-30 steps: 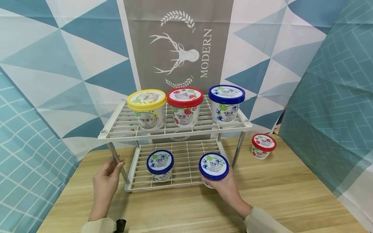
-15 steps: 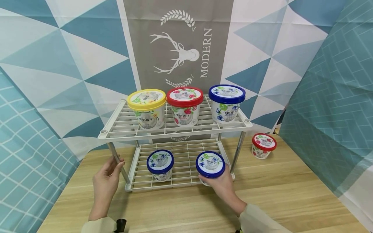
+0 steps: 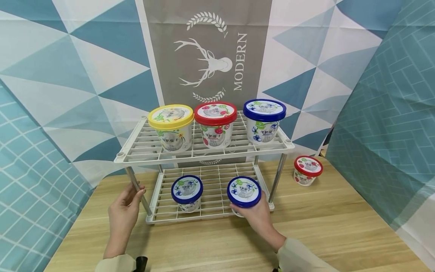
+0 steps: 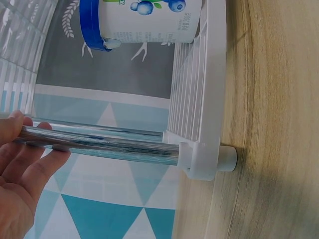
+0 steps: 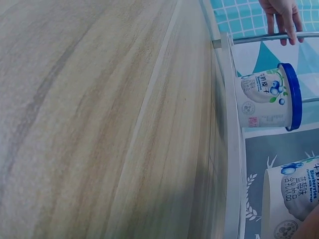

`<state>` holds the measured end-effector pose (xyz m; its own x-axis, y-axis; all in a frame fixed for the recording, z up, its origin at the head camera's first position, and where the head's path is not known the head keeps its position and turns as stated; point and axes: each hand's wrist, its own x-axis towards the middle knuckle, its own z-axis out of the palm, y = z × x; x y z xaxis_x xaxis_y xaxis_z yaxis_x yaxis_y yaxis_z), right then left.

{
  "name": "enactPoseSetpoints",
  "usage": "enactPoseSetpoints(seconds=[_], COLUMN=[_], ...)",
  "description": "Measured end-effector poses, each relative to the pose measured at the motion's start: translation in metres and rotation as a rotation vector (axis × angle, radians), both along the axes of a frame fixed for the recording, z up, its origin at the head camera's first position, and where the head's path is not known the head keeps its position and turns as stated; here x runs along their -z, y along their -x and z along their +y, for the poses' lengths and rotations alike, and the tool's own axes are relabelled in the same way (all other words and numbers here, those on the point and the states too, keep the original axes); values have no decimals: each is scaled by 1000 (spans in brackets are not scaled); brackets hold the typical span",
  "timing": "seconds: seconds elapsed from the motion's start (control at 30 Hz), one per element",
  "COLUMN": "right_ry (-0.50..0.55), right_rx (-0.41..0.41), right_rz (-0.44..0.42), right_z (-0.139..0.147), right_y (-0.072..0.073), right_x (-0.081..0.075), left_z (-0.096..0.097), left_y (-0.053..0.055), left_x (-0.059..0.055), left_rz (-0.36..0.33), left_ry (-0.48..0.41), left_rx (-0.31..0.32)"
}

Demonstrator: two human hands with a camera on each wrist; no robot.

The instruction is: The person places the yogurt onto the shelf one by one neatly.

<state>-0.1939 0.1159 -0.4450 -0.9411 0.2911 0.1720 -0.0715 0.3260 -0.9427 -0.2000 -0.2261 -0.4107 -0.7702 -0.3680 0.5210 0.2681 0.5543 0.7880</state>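
My left hand (image 3: 124,217) grips the front left metal post (image 4: 99,144) of a white two-tier rack (image 3: 204,155), thumb and fingers around it. With my right hand (image 3: 259,219) I hold a blue-lidded blueberry tub (image 3: 244,192) over the right part of the lower shelf. It is upright, and a gap shows between its base and the shelf edge in the right wrist view. Another blue-lidded tub (image 3: 187,189) stands on the left of that shelf. Only a sliver of my right hand shows in the right wrist view.
The upper shelf carries a yellow-lidded tub (image 3: 171,128), a red-lidded tub (image 3: 215,124) and a larger blue-lidded tub (image 3: 264,121). A small red-lidded tub (image 3: 307,170) stands on the wooden table (image 3: 204,245), right of the rack. Patterned cloth (image 3: 210,49) hangs behind.
My right hand has shifted left and slightly away from me with the blueberry tub, slowing in the last half second. My left hand stays on the post.
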Motion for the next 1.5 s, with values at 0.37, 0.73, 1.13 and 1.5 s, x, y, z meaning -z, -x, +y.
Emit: enactPoseSetpoints(seconds=[0.37, 0.73, 1.13, 1.5], right_ry=[-69, -34, 36, 7], right_rx=[25, 9, -56, -54], right_rz=[-34, -34, 25, 10], right_z=[-8, -14, -24, -35], right_y=[2, 6, 10, 17], right_x=[-2, -6, -8, -8], left_z=[0, 1, 1, 1], left_y=[0, -1, 0, 0], left_x=[0, 0, 0, -1], left_rz=[11, 1, -8, -3], left_ry=[-1, 3, 3, 18], left_rx=[1, -7, -10, -18])
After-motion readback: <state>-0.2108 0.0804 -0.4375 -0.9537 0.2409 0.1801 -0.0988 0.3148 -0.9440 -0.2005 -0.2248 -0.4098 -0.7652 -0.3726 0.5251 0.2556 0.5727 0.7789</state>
